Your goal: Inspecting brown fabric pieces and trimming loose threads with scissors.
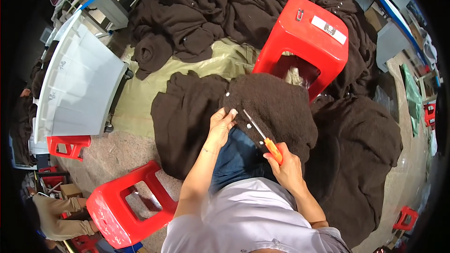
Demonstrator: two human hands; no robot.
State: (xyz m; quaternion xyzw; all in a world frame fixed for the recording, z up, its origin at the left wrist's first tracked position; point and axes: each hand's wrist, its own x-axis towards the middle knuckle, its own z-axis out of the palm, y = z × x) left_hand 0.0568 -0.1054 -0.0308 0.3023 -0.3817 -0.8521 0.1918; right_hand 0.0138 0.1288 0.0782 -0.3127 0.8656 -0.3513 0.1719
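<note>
We see a dark brown fleecy garment with small pale snap buttons (276, 107) draped over the lap, its button edge pinched under the left hand (221, 124) and the cloth spreading away from that grip on all sides. A small pair of thread snips with an orange handle and slim metal blades (262, 137) sits in the right hand (286, 168), its blades slanting up and left from the grip, tips lying on the fabric just beside the left fingertips.
</note>
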